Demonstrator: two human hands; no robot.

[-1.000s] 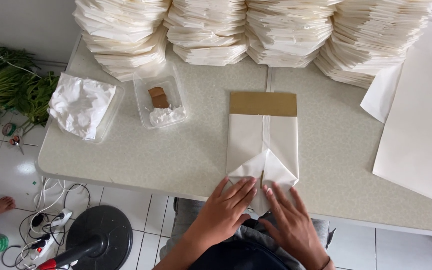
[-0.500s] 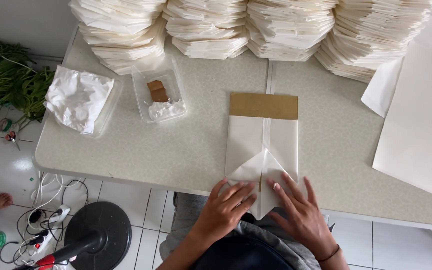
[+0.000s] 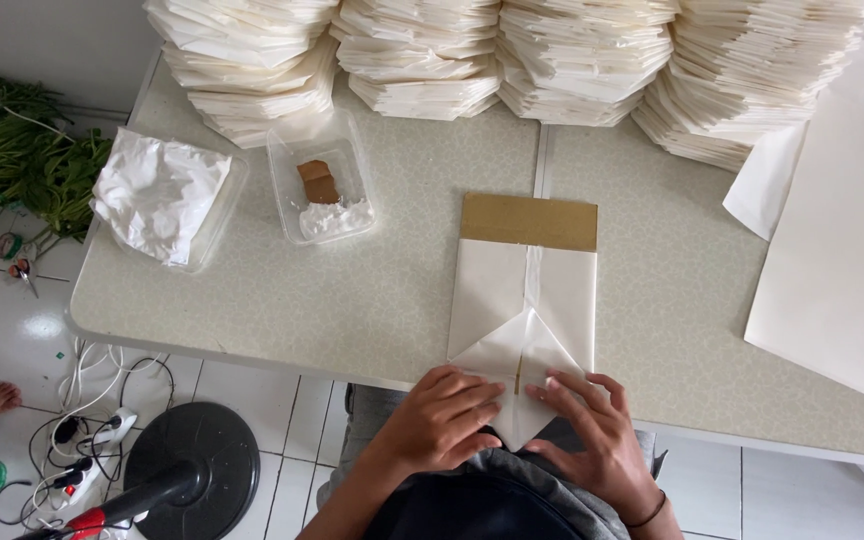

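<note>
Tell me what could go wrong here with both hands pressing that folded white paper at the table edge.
The folded paper overhangs the table edge under the left hand and right hand, so the unsupported tip may crease crookedly. The brown card inside could shift if the pressure is uneven. The open tub of white paste sits close enough that a stray sweep might smear the sheet.

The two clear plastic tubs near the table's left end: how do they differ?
The left tub is stuffed with crumpled white plastic; the middle tub holds only a brown block and some white paste. The left tub sits at the table corner, the middle one further in. Both are clear, shallow and untouched.
</note>
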